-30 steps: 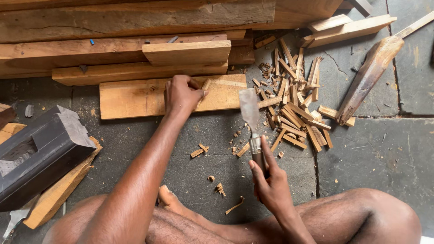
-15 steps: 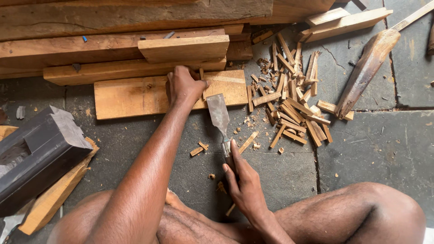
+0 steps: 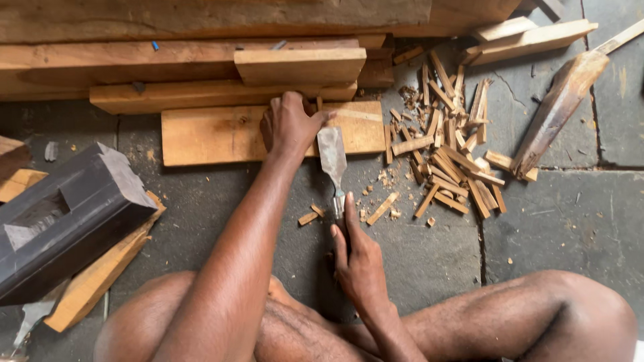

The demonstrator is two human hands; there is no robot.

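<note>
My left hand rests on a flat wooden plank lying on the stone floor, fingers curled over its far edge. My right hand grips the handle of a wide metal chisel. The chisel's blade points away from me and its tip lies against the plank's near edge, just right of my left thumb. My bare legs are folded at the bottom of the view.
A heap of split wood chips lies right of the plank. Stacked timber boards run along the top. A dark notched block sits at left, a long wooden piece at upper right.
My right hand has swung the chisel leftward from the chip heap to the plank's edge. My left hand stays on the plank.
</note>
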